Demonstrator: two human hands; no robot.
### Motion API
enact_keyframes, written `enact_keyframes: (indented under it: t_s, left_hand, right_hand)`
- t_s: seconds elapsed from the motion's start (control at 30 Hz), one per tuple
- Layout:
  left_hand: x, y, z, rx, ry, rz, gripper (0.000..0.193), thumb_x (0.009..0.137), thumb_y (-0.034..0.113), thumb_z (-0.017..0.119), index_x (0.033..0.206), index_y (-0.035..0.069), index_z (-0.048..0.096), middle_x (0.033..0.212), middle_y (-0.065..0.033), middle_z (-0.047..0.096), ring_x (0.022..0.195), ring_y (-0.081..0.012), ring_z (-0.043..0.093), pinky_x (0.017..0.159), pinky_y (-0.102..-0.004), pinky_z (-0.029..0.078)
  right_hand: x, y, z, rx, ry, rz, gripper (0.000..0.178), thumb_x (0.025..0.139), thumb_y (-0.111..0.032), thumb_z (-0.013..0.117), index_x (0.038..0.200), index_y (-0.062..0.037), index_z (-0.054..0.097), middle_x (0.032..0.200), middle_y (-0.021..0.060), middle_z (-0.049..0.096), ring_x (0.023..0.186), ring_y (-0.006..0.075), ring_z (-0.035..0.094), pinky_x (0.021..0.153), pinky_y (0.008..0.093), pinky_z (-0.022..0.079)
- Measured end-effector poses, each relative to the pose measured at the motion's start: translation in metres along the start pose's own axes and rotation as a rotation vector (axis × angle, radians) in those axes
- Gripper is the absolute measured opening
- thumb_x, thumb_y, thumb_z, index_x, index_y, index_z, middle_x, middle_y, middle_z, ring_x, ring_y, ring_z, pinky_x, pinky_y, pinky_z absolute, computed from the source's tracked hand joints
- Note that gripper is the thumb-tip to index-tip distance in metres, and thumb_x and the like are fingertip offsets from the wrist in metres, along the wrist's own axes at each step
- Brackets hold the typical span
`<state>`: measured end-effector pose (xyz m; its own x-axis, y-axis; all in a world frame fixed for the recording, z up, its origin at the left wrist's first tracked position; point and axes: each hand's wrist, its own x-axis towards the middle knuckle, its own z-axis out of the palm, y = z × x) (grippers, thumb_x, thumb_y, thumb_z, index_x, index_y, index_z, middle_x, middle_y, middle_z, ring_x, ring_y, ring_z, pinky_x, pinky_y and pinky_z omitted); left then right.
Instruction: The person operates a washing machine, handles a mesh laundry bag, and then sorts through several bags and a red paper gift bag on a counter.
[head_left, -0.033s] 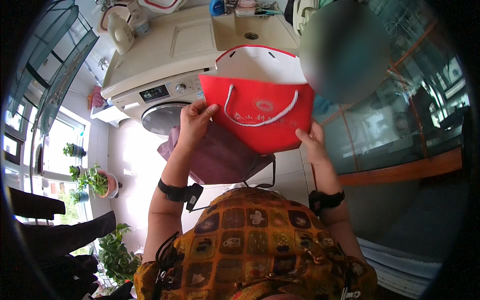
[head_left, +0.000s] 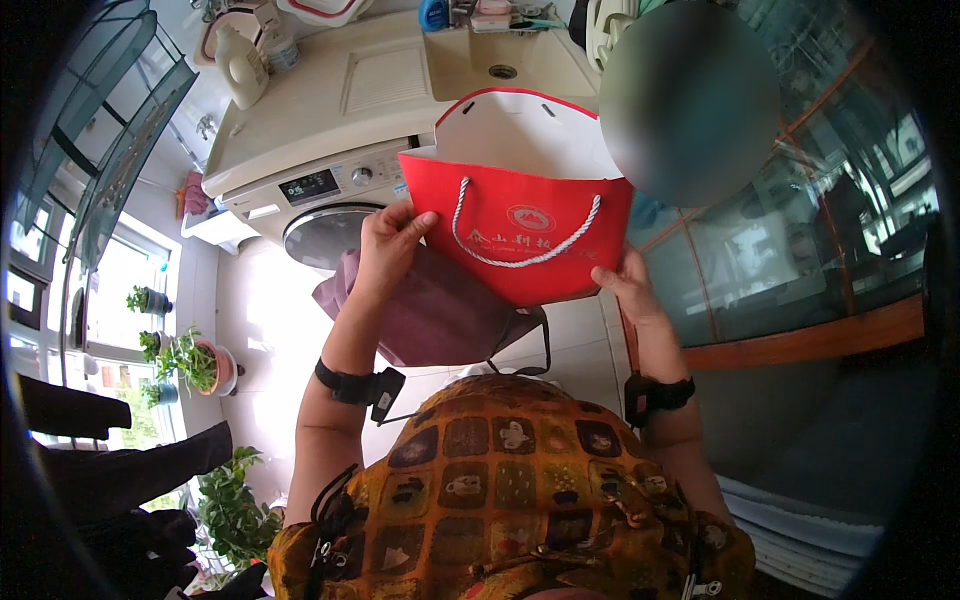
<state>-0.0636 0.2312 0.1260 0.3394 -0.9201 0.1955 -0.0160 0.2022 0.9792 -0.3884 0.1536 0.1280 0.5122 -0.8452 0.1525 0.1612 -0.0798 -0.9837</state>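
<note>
Evidently, the left hand [head_left: 388,245] pinches the left edge of the red paper bag [head_left: 520,220] and the right hand [head_left: 630,287] its lower right corner, thumbs pressed on the front, other fingers mostly hidden behind, so it hangs mouth-up and gaping before the washing machine [head_left: 322,222], the maroon cloth item [head_left: 430,315] showing beneath. Should either thumb slacken, the smooth-looking paper could slip and tip that way, while too tight a squeeze might crease it. Because the white rope handle [head_left: 516,264] dangles outside both grips, it would probably not save a dropped bag.
</note>
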Motion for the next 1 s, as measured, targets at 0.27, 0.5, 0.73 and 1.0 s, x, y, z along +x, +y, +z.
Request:
enact_keyframes:
  t_s: [0.27,0.5,0.73,1.0]
  left_hand:
    - [-0.01,0.003,-0.011,-0.096,0.005,-0.033,0.017,0.088,0.012,0.066,0.096,-0.003,0.068,0.087,0.0015,0.066,0.078,-0.0056,0.056,0.071,-0.022,0.045]
    - [-0.022,-0.038,-0.059,-0.181,-0.009,-0.006,0.022,0.086,0.017,0.07,0.098,-0.001,0.068,0.091,0.0005,0.068,0.084,-0.0083,0.059,0.079,-0.0246,0.047]
    - [-0.04,-0.058,-0.08,-0.354,-0.014,0.016,0.017,0.086,0.016,0.07,0.096,0.003,0.069,0.092,-0.0014,0.069,0.084,-0.0126,0.063,0.08,-0.0271,0.05]
    - [-0.048,-0.029,-0.082,-0.406,0.254,-0.113,0.022,0.09,0.014,0.064,0.107,0.001,0.065,0.098,-0.0078,0.069,0.089,-0.0165,0.065,0.084,-0.0312,0.052]
  right_hand:
    - [0.003,0.019,-0.016,-0.251,-0.073,0.037,0.066,0.074,-0.043,0.079,0.119,0.0011,0.059,0.109,0.0085,0.066,0.107,0.0179,0.056,0.097,0.0358,0.042]
    - [-0.005,0.007,-0.027,-0.574,-0.427,0.219,0.137,0.044,-0.042,0.092,0.15,-0.0043,0.013,0.152,0.0179,0.026,0.137,0.0295,0.031,0.113,0.0399,0.027]
    - [-0.014,0.012,-0.001,-0.734,-0.675,0.32,0.139,0.046,-0.023,0.094,0.151,-0.009,0.004,0.154,0.0182,0.011,0.142,0.0319,0.018,0.116,0.0391,0.019]
    - [-0.026,0.006,0.005,-0.959,-0.369,-0.018,0.108,0.054,-0.034,0.089,0.143,-0.0125,0.032,0.142,0.019,0.036,0.132,0.0355,0.035,0.109,0.0479,0.033]
